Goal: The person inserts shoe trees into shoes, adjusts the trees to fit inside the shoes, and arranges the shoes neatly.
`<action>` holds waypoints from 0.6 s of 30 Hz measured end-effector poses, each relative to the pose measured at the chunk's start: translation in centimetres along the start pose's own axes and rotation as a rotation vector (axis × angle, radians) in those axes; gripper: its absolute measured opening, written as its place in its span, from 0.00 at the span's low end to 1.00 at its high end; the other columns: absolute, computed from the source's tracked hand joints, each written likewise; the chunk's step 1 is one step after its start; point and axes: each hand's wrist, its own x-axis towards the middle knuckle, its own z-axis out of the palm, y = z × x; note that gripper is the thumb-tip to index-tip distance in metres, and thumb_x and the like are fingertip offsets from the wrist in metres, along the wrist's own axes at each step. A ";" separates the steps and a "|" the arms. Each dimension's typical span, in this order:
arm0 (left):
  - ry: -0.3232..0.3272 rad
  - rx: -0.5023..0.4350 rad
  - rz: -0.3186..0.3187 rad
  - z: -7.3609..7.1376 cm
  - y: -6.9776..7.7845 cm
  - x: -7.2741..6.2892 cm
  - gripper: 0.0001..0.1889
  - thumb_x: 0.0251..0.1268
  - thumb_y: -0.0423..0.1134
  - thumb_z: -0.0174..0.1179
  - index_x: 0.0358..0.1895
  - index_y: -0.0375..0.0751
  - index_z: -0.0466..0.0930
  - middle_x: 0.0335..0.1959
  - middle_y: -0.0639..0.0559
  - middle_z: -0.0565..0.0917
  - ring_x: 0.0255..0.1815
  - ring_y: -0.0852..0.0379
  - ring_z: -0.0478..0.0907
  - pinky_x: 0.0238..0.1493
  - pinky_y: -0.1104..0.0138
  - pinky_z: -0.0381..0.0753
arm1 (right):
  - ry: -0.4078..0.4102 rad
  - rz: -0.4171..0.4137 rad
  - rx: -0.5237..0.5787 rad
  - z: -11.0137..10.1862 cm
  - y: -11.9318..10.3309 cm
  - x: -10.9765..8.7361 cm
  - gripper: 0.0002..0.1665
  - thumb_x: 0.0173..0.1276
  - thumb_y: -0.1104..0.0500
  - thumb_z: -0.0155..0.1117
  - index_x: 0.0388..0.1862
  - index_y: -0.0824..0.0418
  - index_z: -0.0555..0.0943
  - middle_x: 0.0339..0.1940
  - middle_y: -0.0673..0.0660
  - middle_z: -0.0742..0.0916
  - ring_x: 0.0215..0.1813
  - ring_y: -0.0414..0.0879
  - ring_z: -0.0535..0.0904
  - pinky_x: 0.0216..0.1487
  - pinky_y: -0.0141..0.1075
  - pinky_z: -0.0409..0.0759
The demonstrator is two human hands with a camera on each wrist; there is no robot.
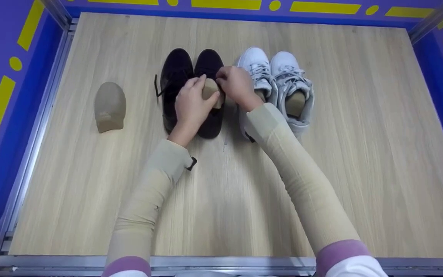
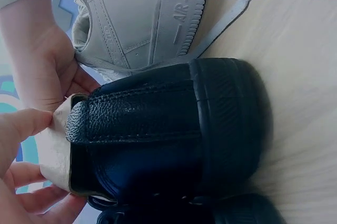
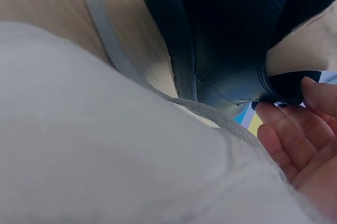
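My left hand (image 1: 190, 103) holds a tan foot-shaped shoe insert (image 1: 209, 88) between thumb and fingers, partly inside the right-hand black shoe (image 1: 210, 127). Its blunt end sticks up out of the opening; the front part is hidden in the shoe. My right hand (image 1: 238, 84) pinches the edge of the same shoe's opening, thumb inside and fingers outside, as the right wrist view shows. Close on the left stands the other black shoe (image 1: 177, 61), a lace hanging off its side.
To the right, a pair of white sneakers (image 1: 255, 57) stands beside the black ones, with a tan insert (image 1: 295, 104) in the right-hand one. Another tan insert (image 1: 110, 105) lies on the wooden board (image 1: 52, 192) at left. Blue walls (image 1: 37, 115) border the board.
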 end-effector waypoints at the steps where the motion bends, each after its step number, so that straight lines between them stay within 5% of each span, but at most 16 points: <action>1: -0.007 0.007 -0.004 0.0 0.0 0.1 0.30 0.52 0.55 0.57 0.59 0.48 0.69 0.56 0.50 0.74 0.54 0.50 0.72 0.55 0.59 0.69 | 0.003 -0.005 -0.004 0.0 0.0 0.0 0.11 0.62 0.56 0.54 0.39 0.57 0.82 0.40 0.53 0.85 0.43 0.49 0.79 0.46 0.41 0.74; 18: 0.009 -0.003 0.003 1.2 -0.1 0.6 0.27 0.50 0.51 0.61 0.55 0.46 0.72 0.52 0.49 0.74 0.52 0.49 0.72 0.52 0.58 0.70 | 0.018 -0.009 -0.006 0.1 0.1 -0.1 0.11 0.62 0.57 0.54 0.38 0.57 0.82 0.39 0.54 0.85 0.42 0.50 0.80 0.45 0.41 0.74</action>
